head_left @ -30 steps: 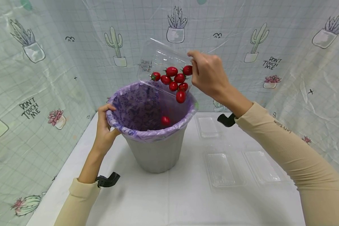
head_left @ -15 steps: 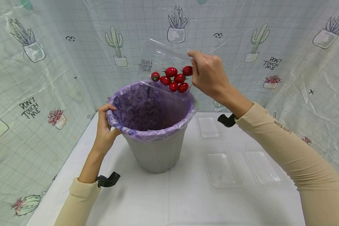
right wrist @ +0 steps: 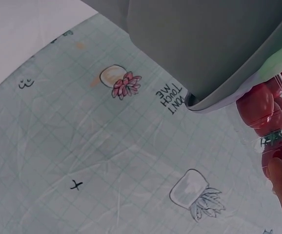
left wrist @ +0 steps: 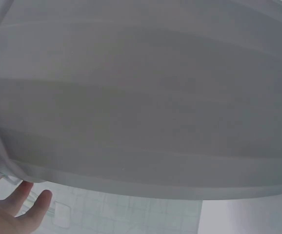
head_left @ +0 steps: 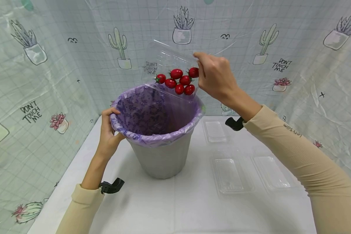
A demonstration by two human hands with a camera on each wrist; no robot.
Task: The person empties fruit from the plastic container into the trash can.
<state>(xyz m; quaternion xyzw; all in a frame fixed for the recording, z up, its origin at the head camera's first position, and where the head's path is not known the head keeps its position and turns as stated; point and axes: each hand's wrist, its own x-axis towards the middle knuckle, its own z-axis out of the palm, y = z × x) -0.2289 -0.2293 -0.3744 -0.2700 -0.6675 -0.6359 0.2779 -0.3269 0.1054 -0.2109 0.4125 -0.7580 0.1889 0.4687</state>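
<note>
Above the bin's far right rim, my right hand (head_left: 216,76) grips one end of a clear plastic box (head_left: 171,57), held tilted. Several red cherry tomatoes (head_left: 176,73) with green stems are gathered along the box's lower side; in the right wrist view, tomatoes (right wrist: 255,105) show through the plastic near a fingertip. My left hand (head_left: 109,133) holds the left rim of a grey trash bin (head_left: 163,159), fingers over the edge and thumb outside. A purple patterned bag (head_left: 140,138) lines the bin and folds over its rim. The bin's bottom is hidden.
Several clear plastic boxes or lids lie on the white table right of the bin: one tray (head_left: 216,131) at the back, another tray (head_left: 229,175) nearer, a third tray (head_left: 272,172) partly beside my right sleeve. A cactus-print sheet (head_left: 152,19) surrounds the table.
One tomato that was falling inside the bin and another at the box's lower edge have dropped out of sight into the bin. Both hands and the box have stayed almost still.
</note>
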